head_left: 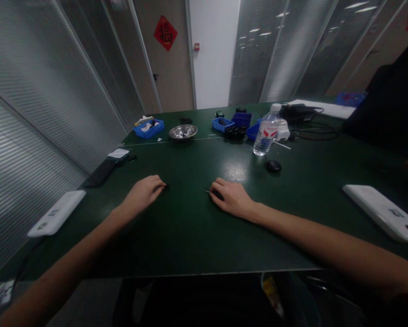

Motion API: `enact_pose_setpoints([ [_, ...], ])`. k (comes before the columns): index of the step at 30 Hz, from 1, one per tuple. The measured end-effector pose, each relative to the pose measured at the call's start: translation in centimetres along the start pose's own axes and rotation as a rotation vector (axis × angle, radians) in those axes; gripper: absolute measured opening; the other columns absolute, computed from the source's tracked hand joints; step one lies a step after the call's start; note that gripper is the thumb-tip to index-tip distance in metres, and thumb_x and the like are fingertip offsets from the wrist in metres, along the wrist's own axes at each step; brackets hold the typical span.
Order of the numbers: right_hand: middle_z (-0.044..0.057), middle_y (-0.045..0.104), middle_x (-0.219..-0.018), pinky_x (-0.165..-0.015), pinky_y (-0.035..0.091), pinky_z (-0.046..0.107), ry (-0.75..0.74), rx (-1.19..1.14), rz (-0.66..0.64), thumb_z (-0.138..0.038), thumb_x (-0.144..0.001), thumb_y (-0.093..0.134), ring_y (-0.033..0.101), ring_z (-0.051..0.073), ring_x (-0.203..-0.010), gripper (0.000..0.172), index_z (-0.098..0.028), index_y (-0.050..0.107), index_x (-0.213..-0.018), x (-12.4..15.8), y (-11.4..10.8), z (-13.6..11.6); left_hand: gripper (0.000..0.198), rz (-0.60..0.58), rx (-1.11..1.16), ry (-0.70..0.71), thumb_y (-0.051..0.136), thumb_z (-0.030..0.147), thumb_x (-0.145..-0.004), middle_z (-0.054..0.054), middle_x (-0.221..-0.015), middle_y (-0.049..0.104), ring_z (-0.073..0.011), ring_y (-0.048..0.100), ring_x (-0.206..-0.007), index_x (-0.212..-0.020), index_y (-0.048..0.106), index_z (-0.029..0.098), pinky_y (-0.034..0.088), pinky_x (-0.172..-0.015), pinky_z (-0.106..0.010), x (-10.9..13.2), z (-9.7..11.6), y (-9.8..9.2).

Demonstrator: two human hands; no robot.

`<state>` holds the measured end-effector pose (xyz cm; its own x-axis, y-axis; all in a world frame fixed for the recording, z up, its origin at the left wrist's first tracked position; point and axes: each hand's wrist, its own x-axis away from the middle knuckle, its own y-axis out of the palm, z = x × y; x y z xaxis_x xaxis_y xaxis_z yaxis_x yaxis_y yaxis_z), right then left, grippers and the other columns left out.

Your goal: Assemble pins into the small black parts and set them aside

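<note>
Both of my hands rest on the dark green table [190,236]. My left hand [144,193] lies knuckles up with the fingers curled, its fingertips pinched on a small dark piece [166,185] that is too small to name. My right hand [231,197] is also curled, closed round a thin dark tool [213,194] whose fine tip sticks out to the left. The two hands are about a hand's width apart.
A water bottle [267,131] and a black oval object [273,165] stand beyond my right hand. Farther back are a steel bowl [183,131] and blue bins [149,128]. White flat devices lie at the left [57,212] and right [381,211] edges. A black case [100,173] lies at left.
</note>
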<state>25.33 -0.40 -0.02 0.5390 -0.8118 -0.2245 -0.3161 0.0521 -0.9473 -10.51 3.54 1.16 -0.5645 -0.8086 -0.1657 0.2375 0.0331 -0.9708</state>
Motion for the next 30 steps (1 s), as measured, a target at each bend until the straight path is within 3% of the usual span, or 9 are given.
enact_pose_setpoints([
  [4, 0.005, 0.063, -0.104, -0.062, 0.037, 0.028, 0.001, 0.019, 0.016, -0.035, -0.1, 0.052, 0.059, 0.016, -0.078, 0.018, -0.021, 0.062, -0.107, 0.0, 0.2, 0.0, 0.022, 0.018, 0.123, 0.27, 0.051, 0.019, -0.101, -0.008, -0.108, 0.065, -0.0204, 0.061, -0.1, -0.114, 0.068, 0.018, 0.051, -0.088, -0.034, -1.9, 8.0, 1.9],
  [7, 0.005, 0.063, -0.103, -0.063, 0.037, 0.028, -0.004, 0.027, 0.033, -0.034, -0.1, 0.052, 0.059, 0.017, -0.079, 0.017, -0.021, 0.061, -0.106, 0.0, 0.4, 0.0, 0.021, 0.082, 0.16, 0.334, 0.049, 0.018, -0.102, -0.009, -0.105, 0.064, -0.0208, 0.06, -0.098, -0.112, 0.068, 0.015, 0.053, -0.087, -0.035, -2.6, 10.8, 3.3],
  [14, 0.004, 0.063, -0.102, -0.062, 0.037, 0.028, -0.013, -0.006, 0.062, -0.034, -0.1, 0.055, 0.059, 0.016, -0.077, 0.015, -0.022, 0.062, -0.104, -0.1, 0.8, 0.2, 0.03, 0.141, 0.242, 0.425, 0.049, 0.016, -0.103, -0.011, -0.115, 0.066, -0.0219, 0.061, -0.108, -0.128, 0.065, 0.017, 0.053, -0.096, -0.039, -2.2, 10.0, 4.1],
  [21, 0.004, 0.063, -0.1, -0.064, 0.039, 0.028, -0.036, -0.082, 0.136, -0.029, -0.099, 0.055, 0.059, 0.015, -0.077, 0.012, -0.021, 0.063, -0.102, 0.2, 0.6, 0.0, 0.027, 0.177, 0.457, 0.268, 0.052, 0.016, -0.102, -0.007, -0.117, 0.066, -0.019, 0.062, -0.109, -0.123, 0.067, 0.02, 0.053, -0.097, -0.036, -2.0, 10.1, 3.5],
  [27, 0.003, 0.063, -0.095, -0.065, 0.039, 0.027, -0.063, -0.12, 0.154, -0.027, -0.097, 0.055, 0.057, 0.014, -0.075, 0.01, -0.021, 0.063, -0.099, 0.2, 0.3, -0.3, 0.034, 0.074, 0.498, 0.157, 0.068, 0.03, -0.094, -0.007, -0.12, 0.065, -0.0228, 0.059, -0.111, -0.128, 0.064, 0.024, 0.05, -0.096, -0.039, -2.7, 9.8, 3.4],
  [30, 0.003, 0.062, -0.092, -0.066, 0.039, 0.028, -0.066, -0.112, 0.175, -0.025, -0.095, 0.057, 0.057, 0.015, -0.077, 0.007, -0.02, 0.062, -0.096, 0.1, 0.3, -0.3, 0.025, 0.023, 0.521, 0.134, 0.068, 0.035, -0.095, -0.005, -0.111, 0.067, -0.0219, 0.06, -0.104, -0.116, 0.07, 0.023, 0.05, -0.091, -0.037, -3.2, 9.5, 3.9],
])
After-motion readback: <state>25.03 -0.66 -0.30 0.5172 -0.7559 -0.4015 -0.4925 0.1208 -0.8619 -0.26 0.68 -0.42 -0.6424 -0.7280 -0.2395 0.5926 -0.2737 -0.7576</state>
